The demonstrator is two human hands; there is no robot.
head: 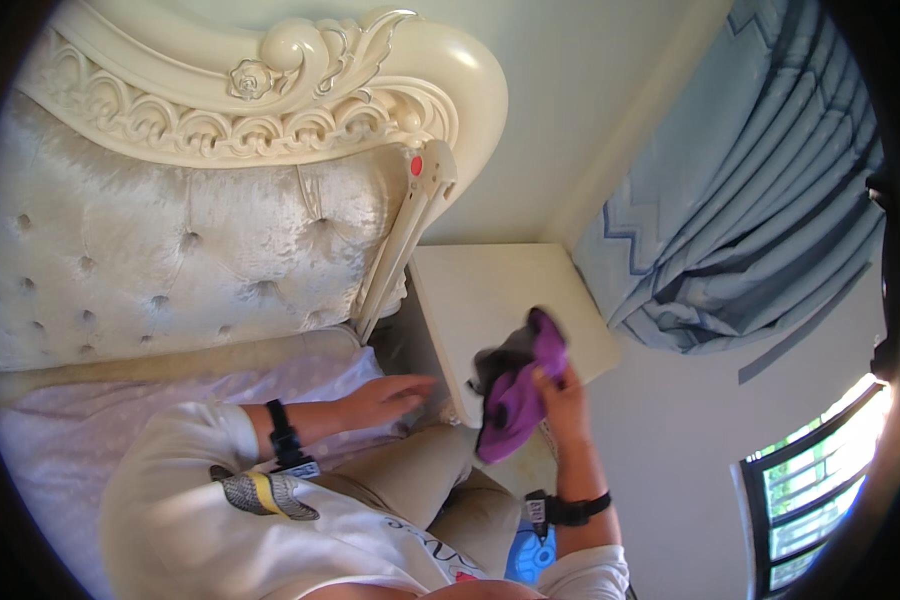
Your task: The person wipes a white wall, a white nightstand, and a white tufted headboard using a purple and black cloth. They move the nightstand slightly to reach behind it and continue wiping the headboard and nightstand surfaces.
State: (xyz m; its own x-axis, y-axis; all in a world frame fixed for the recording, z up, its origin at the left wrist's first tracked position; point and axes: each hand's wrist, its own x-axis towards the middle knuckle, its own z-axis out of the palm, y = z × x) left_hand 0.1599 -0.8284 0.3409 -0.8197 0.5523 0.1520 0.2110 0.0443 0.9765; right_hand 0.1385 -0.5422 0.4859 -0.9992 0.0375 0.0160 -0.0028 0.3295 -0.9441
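My right hand grips a purple cloth piece with black edging and a dark grey part. The cloth hangs over the cream top of a bedside table, its outline blurred; whether it touches the surface I cannot tell. What kind of item it is does not show clearly. To the left, my left hand is stretched out with nothing in it, slightly blurred. It hovers near the table's front left corner and the edge of the bed. Each wrist wears a black strap.
A bed with a pale lilac sheet and a tufted, carved headboard fills the left. A cream rail slants up beside it. Blue-grey curtains hang behind the table. A blue plastic object shows below my right wrist; a barred window lies right.
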